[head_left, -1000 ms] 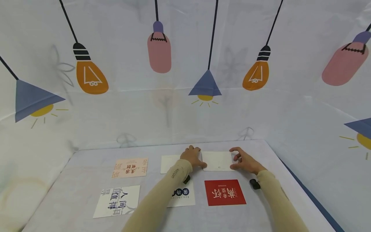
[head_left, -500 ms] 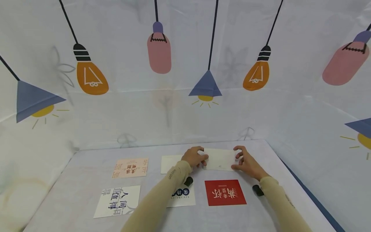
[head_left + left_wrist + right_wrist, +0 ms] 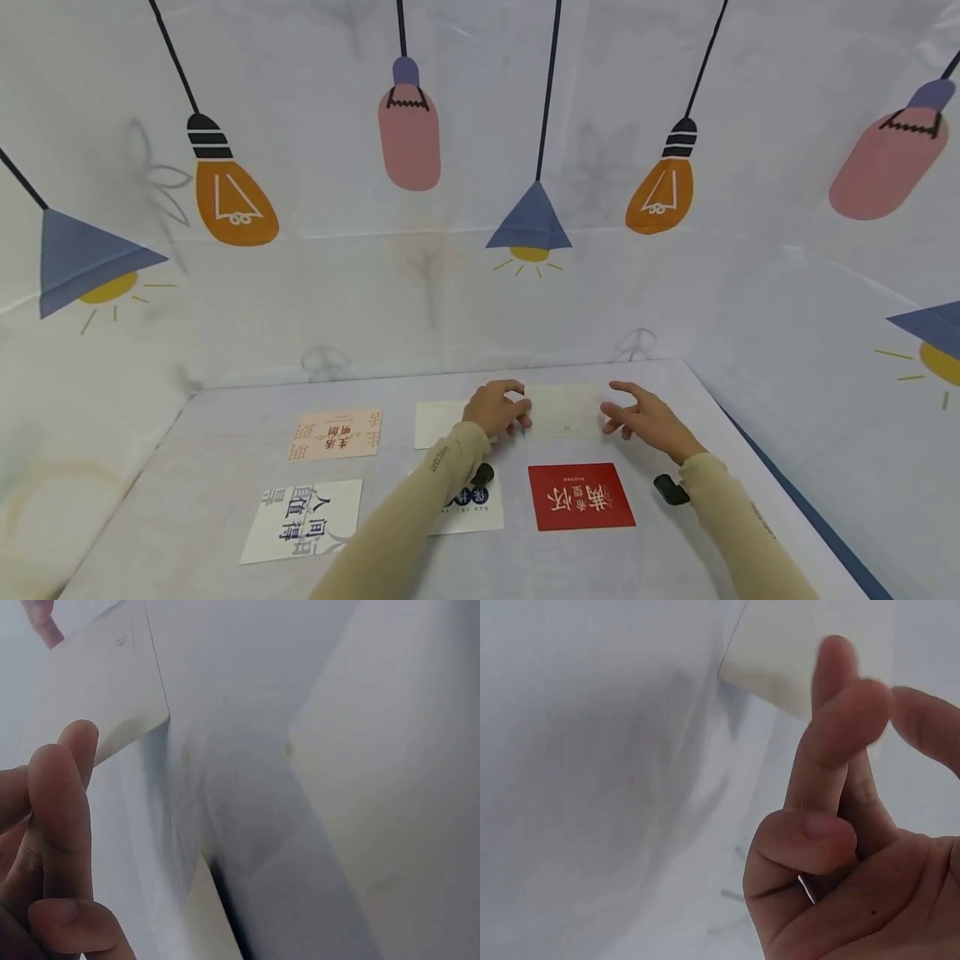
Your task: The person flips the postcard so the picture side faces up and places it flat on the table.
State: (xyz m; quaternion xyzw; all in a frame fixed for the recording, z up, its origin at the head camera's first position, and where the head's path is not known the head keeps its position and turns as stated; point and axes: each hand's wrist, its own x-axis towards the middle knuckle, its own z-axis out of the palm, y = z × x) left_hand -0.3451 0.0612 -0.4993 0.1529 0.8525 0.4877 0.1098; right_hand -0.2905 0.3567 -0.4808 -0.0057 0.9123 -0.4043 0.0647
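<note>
A pale card (image 3: pixel 564 411) with tiny print spans the gap between both hands near the far side of the table. Its left edge is pinched in my left hand (image 3: pixel 495 408), and the fingers hide part of that edge. Across from it, my right hand (image 3: pixel 651 422) holds the right edge with bent fingers, index finger stretched out. In the left wrist view the card (image 3: pixel 97 682) stands off the cloth, a shadow under its corner. A shadow also lies below the card (image 3: pixel 772 660) in the right wrist view.
Left of the hands lie a blank pale card (image 3: pixel 437 422), an orange-printed card (image 3: pixel 335 433) and a white blue-lettered card (image 3: pixel 302 521). Nearer are a red card (image 3: pixel 581 497) and a card with blue circles (image 3: pixel 471 512), partly under my left sleeve. A lamp-printed backdrop (image 3: pixel 450 292) rises behind.
My hands have lifted the pale card off the table, and its far edge has risen. My right hand's fingers have shifted along the right edge, index finger straightening. The other cards stay put.
</note>
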